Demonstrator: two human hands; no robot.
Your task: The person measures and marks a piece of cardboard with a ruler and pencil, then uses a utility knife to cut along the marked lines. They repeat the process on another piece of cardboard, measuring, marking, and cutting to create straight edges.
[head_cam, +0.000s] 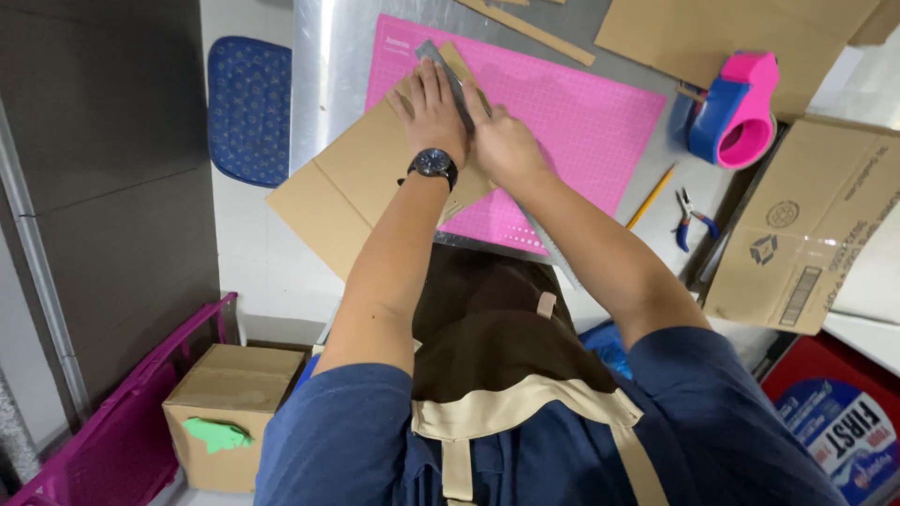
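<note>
A flat brown cardboard sheet [352, 183] lies over the left part of a pink cutting mat [581, 122] and hangs past the table's left edge. A long grey metal ruler [450, 80] runs diagonally across the cardboard and the mat. My left hand [429, 108], with a black watch on the wrist, presses flat on the ruler and the cardboard. My right hand [502, 141] lies right beside it, fingers closed against the ruler; whether it holds a tool is hidden.
A pink and blue tape dispenser [736, 112], a yellow pencil [652, 197] and small blue-handled pliers [691, 217] lie right of the mat. A folded cardboard box [806, 234] sits at the right edge. A blue stool [248, 108], a magenta crate [122, 422] and a small box [230, 412] stand at the left.
</note>
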